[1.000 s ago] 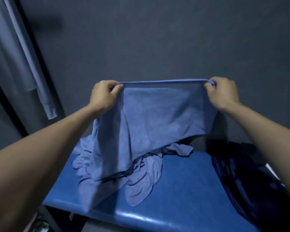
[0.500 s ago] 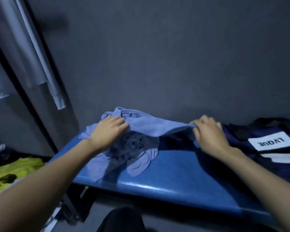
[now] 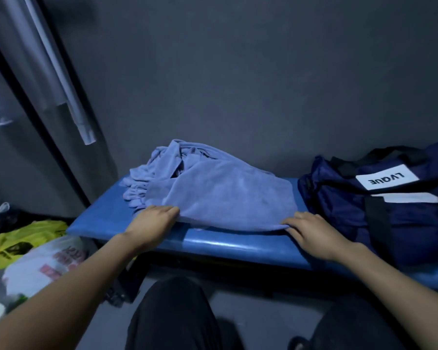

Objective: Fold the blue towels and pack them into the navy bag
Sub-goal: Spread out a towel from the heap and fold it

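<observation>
Blue padded bench point(image 3: 228, 246) set against a grey wall, spread blue towel point(image 3: 233, 198) and crumpled towel pile point(image 3: 159, 170) laid on it, navy bag point(image 3: 379, 205) placed at its right end

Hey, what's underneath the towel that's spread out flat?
The spread towel lies partly over a heap of crumpled towels at its far left, and on the blue bench. Both hands hold its near edge. Whatever else it covers is hidden.

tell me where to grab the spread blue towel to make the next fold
Probably take the spread blue towel at its two near corners, from the front edge of the blue bench. That hem lies straight and flat; the left hand and right hand already rest at those corners. Its far side drapes over the crumpled towel pile.
</observation>
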